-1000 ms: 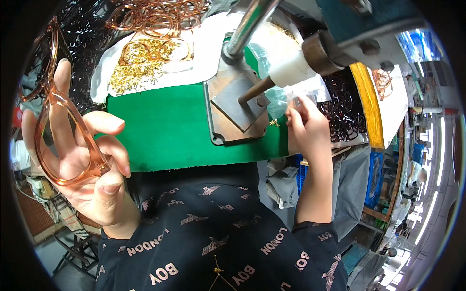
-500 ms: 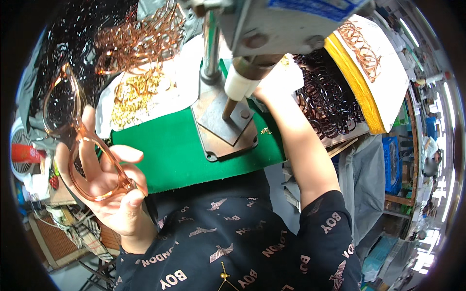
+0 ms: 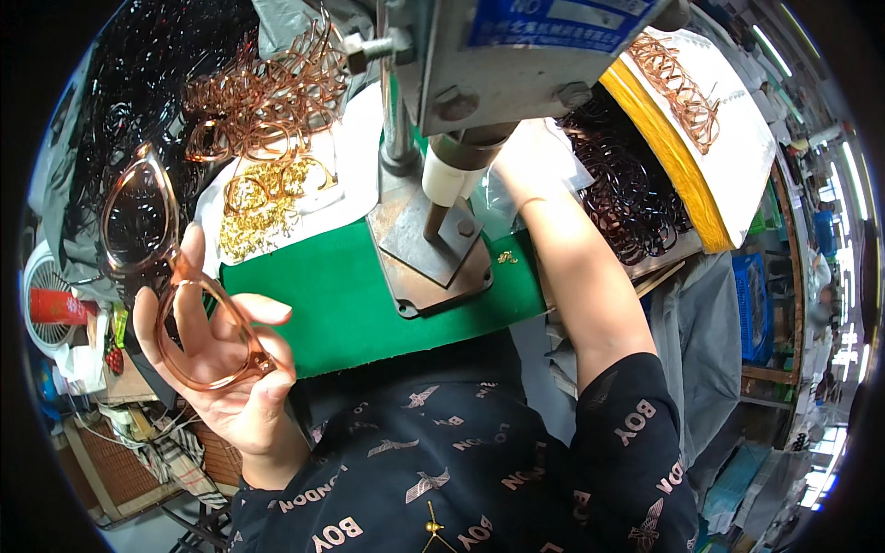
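My left hand (image 3: 247, 401), at the left, is closed around the lower rim of a translucent brown eyeglass frame (image 3: 184, 274). The other rim sticks up past my fingertips. Behind the bench press, my right hand (image 3: 527, 158) reaches in beside a clear plastic bag (image 3: 498, 210). The press hides its fingers, so I can't make out what they hold. The press has a white collar (image 3: 448, 180) and a metal rod (image 3: 434, 223) above a diamond-shaped steel plate (image 3: 444, 265). A few tiny gold pieces (image 3: 507, 258) lie on the green mat (image 3: 318, 295) near my right forearm.
A heap of gold parts (image 3: 260, 217) lies on white sheeting at the left, below piled brown frames (image 3: 267, 101). Dark frames fill the far left and a container (image 3: 622, 198) at the right, beside a yellow edge (image 3: 678, 161). A fan (image 3: 46, 300) stands at the left.
The whole view has shifted slightly. My right hand has moved a little farther in behind the press, and more clear plastic shows beside it. My left hand still holds the eyeglass frame.
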A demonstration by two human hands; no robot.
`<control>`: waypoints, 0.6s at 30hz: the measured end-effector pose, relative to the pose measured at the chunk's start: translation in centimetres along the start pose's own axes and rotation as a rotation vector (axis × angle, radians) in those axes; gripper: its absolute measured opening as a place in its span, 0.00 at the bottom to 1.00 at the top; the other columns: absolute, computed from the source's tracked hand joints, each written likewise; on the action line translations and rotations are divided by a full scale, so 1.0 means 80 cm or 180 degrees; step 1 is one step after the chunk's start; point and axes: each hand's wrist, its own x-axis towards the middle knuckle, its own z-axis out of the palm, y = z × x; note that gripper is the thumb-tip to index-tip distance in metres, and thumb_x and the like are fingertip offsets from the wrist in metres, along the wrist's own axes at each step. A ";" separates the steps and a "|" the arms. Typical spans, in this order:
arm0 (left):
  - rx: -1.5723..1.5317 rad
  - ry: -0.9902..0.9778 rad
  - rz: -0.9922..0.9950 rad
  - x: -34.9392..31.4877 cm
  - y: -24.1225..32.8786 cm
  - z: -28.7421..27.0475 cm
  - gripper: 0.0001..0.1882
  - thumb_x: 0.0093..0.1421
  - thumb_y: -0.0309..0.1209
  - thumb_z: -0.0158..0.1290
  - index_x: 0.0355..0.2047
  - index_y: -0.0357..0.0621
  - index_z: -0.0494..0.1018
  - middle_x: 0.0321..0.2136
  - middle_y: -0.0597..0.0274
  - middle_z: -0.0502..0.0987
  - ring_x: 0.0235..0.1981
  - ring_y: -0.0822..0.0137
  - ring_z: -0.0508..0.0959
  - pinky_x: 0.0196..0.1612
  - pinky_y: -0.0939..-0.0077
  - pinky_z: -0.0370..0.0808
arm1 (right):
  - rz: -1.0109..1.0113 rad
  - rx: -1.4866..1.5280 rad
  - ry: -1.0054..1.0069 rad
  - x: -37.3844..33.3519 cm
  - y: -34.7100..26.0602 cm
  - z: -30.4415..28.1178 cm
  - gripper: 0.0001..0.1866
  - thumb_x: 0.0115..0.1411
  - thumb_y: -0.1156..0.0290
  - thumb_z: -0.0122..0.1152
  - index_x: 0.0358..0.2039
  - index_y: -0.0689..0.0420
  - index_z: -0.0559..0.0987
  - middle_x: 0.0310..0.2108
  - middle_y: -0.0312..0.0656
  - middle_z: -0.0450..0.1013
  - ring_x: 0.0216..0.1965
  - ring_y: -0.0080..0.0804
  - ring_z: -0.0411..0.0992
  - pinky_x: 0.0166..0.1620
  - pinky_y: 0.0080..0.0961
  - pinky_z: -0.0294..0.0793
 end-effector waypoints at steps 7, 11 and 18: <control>-0.0032 -0.0046 -0.0098 0.002 0.003 0.003 0.49 0.46 0.28 0.62 0.62 0.45 0.43 0.59 0.30 0.45 0.36 0.62 0.75 0.16 0.91 0.70 | -0.0053 0.0506 0.0029 -0.008 0.009 0.006 0.18 0.51 0.63 0.56 0.42 0.55 0.75 0.40 0.44 0.72 0.43 0.38 0.70 0.48 0.29 0.67; -0.0057 -0.0010 -0.0205 -0.001 0.005 0.004 0.49 0.45 0.27 0.63 0.62 0.45 0.43 0.60 0.31 0.45 0.37 0.62 0.75 0.16 0.91 0.70 | -0.0086 0.0815 0.0026 -0.011 0.012 0.015 0.17 0.51 0.64 0.56 0.41 0.55 0.76 0.39 0.44 0.73 0.43 0.38 0.70 0.48 0.30 0.68; -0.0030 -0.0021 -0.0266 -0.001 0.001 0.002 0.50 0.45 0.28 0.64 0.62 0.45 0.43 0.60 0.31 0.46 0.37 0.63 0.75 0.16 0.91 0.71 | -0.0034 0.1299 0.0008 -0.030 0.010 -0.003 0.13 0.50 0.68 0.58 0.37 0.56 0.79 0.35 0.44 0.75 0.39 0.39 0.73 0.46 0.30 0.70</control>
